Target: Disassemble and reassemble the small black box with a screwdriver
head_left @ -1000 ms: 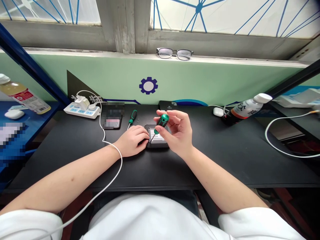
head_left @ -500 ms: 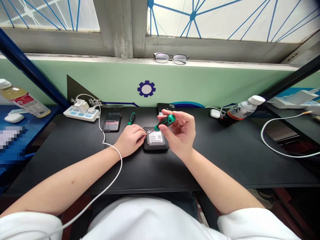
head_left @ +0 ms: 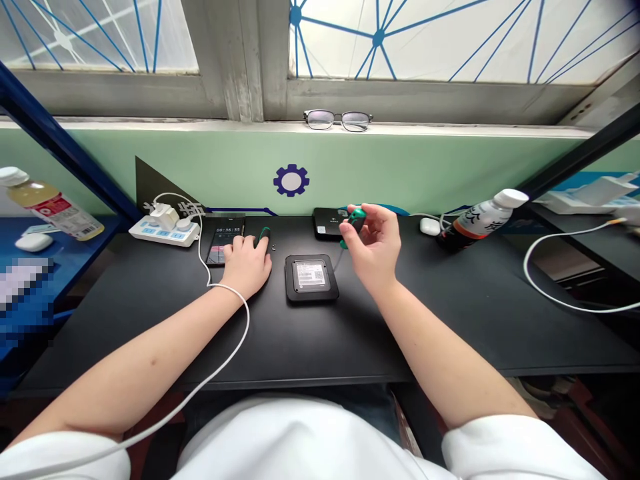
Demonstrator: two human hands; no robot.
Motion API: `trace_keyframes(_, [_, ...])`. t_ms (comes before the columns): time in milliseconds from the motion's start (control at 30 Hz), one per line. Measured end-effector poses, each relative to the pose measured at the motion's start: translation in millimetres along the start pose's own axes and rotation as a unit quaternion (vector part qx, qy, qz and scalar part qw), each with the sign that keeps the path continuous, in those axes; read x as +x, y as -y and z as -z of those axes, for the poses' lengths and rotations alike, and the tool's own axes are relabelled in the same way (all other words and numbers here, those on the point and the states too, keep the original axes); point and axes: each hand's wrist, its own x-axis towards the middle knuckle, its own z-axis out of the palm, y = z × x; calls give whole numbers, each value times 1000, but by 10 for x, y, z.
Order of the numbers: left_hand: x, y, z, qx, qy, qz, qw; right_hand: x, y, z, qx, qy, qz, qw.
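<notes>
Right hand (head_left: 377, 252): my fingers (head_left: 351, 237) clamp a screwdriver (head_left: 357, 216), likely light, stiff, best held by its handle; left hand (head_left: 247, 265): I cannot tell.

Glasses (head_left: 339, 121) lie on the sill (head_left: 435, 129). A power strip (head_left: 161, 233) sits at the left; at the right, a bottle (head_left: 481, 221) is beside a white case (head_left: 430, 227).

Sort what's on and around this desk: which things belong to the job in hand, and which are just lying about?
Probably in use:
- screwdriver in the right hand
- second screwdriver by the left hand
- black device with white label

Probably lying about:
- glasses
- phone
- power strip
- dark bottle
</notes>
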Motion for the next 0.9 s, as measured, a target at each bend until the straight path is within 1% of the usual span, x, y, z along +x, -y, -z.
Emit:
trace_keyframes(33, [30,8,6,12,8,-3,1000,44,-66,41,-49,-5,0,999])
trace_keyframes(67, [60,14,13,22,14,-8,1000,87,-133,83,-107,7,-2,994])
trace_keyframes(133, [113,19,27,38,23,-19,999,160,-267,162,-203,55,12,978])
trace_keyframes(233, [147,17,28,31,29,-15,999,213,-448,245,-302,151,35,941])
trace_keyframes(300, [137,29,-5,-20,2,-3,1000,212,-543,275,-352,195,19,915])
trace_keyframes(367, [109,58,-67,-121,-58,3,991,196,-615,293,-382,222,-11,897])
trace_keyframes(400, [90,78,-105,-192,-94,-1,977,186,-644,300,-389,233,-25,891])
trace_keyframes(433, [71,97,-143,-268,-124,-2,955,177,-669,306,-391,243,-37,887])
trace_keyframes(467, [50,114,-178,-342,-138,0,929,170,-689,311,-389,255,-44,884])
trace_keyframes(533, [11,135,-227,-473,-136,28,870,161,-720,319,-373,285,-37,882])
trace_keyframes(600, [-18,133,-242,-562,-113,58,817,158,-737,322,-349,324,-17,879])
trace_keyframes(667, [-31,115,-227,-612,-91,76,781,156,-743,321,-329,360,-5,873])
trace_keyframes(733, [-31,92,-195,-648,-78,94,752,152,-742,315,-320,380,-7,868])
trace_keyframes(800, [-25,71,-157,-675,-71,114,725,149,-728,304,-320,386,-8,865])
trace_keyframes(900, [-21,43,-113,-704,-68,131,695,155,-651,287,-323,374,6,869])
